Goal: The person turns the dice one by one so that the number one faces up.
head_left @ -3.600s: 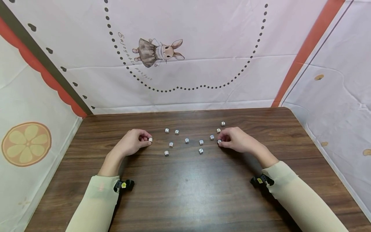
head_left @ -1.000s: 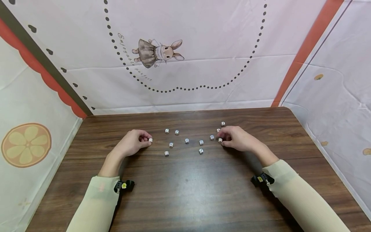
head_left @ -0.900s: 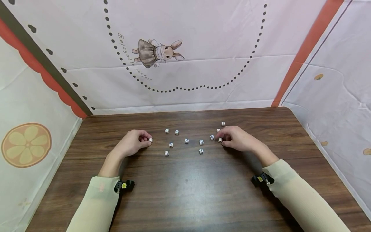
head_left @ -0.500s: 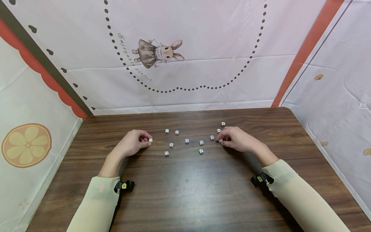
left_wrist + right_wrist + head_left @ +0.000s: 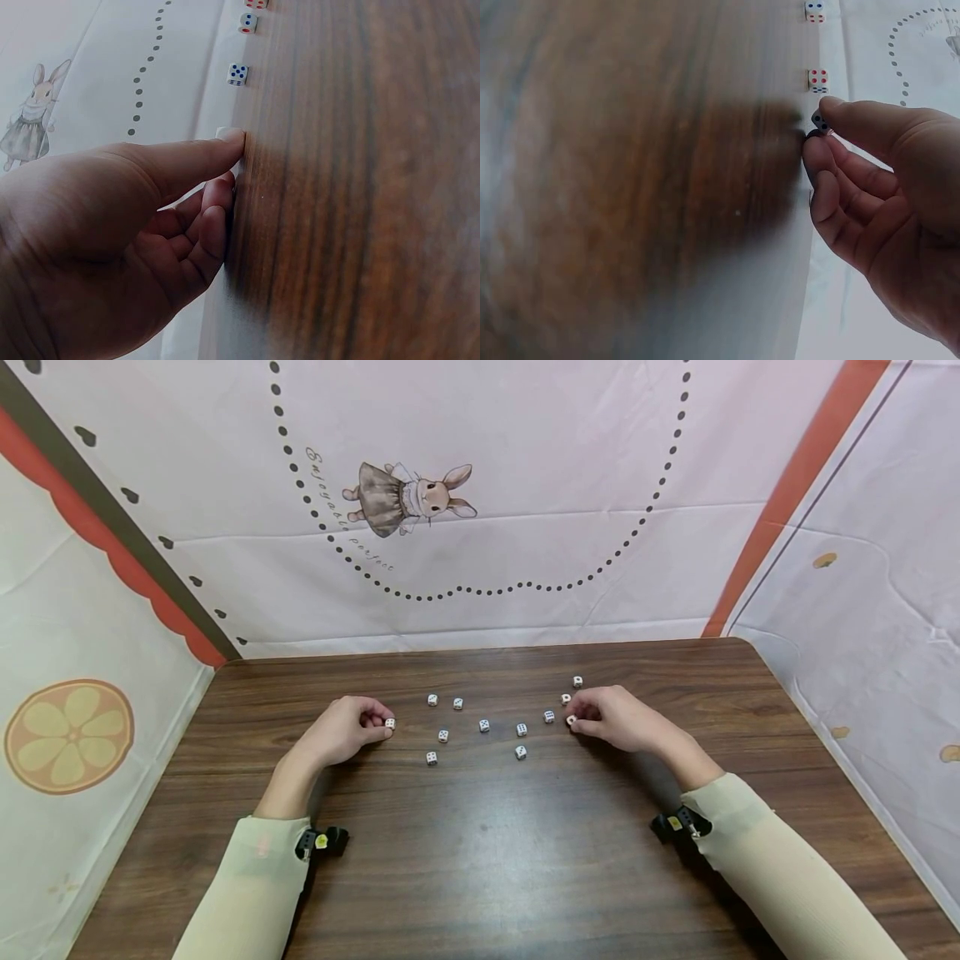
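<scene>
Since the earlier frame, we see the right die [image 5: 572, 720] turned. On the far surface [image 5: 480, 860], right hand [image 5: 621, 718] pinches it and left hand [image 5: 347, 725] another die [image 5: 390, 724], presumably fingertip-held because they're small; 10 loose dice [image 5: 483, 726] lie mostly between.

Long, pale cream sleeves [image 5: 243, 893] are worn well behind the fingers [image 5: 213, 231]; at the cuffs [image 5: 279, 828], nearer the fingers, black straps [image 5: 303, 843] with small black boxes [image 5: 339, 841] are worn, each marked by a yellow sticker [image 5: 321, 842].

Die [image 5: 572, 721] in right hand [image 5: 617, 717] turned: four up earlier, one now.
</scene>
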Demonstrator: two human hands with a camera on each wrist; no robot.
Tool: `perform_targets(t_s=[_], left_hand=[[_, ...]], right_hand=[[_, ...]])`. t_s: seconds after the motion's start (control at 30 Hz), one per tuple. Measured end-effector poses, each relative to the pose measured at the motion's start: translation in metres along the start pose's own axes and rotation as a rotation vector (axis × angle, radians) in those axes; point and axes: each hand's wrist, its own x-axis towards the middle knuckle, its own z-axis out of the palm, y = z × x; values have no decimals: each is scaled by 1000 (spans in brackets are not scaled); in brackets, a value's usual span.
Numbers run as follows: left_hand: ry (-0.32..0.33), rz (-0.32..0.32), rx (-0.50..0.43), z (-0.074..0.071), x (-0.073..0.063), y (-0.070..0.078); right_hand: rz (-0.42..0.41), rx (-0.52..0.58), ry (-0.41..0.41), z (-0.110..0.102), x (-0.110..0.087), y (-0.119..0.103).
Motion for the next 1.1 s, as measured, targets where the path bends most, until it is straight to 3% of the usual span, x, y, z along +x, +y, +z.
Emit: perform_targets(t_s=[0.33, 0.7, 1.1], left_hand=[[-2, 0, 3, 0, -2, 1], [-2, -1, 4, 0, -2, 0], [6, 7, 11, 1, 1, -1]], right_hand=[[22, -13, 64, -3, -2, 10], [122, -45, 76, -9, -1, 17], [133, -30, 81, -8, -1, 18]])
